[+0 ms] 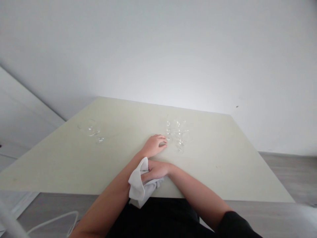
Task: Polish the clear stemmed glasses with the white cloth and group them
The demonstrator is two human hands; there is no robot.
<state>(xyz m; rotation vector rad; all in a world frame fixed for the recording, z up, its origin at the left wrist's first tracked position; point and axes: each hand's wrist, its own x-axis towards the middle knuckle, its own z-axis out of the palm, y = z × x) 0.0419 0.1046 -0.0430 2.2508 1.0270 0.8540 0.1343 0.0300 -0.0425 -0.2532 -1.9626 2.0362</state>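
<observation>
My left hand (155,145) lies flat on the pale table (223,165), fingers stretched toward the foot of two clear stemmed glasses (177,130) that stand just to its right. It holds nothing. My right hand (157,171) is closed on a white cloth (139,185) near the table's front edge, close behind my left wrist. The cloth hangs partly over the edge. A third clear stemmed glass (91,129) stands apart at the left of the table.
A plain white wall rises behind the table. Grey floor shows at the right and below the front edge. A white cable (53,222) lies on the floor at the lower left.
</observation>
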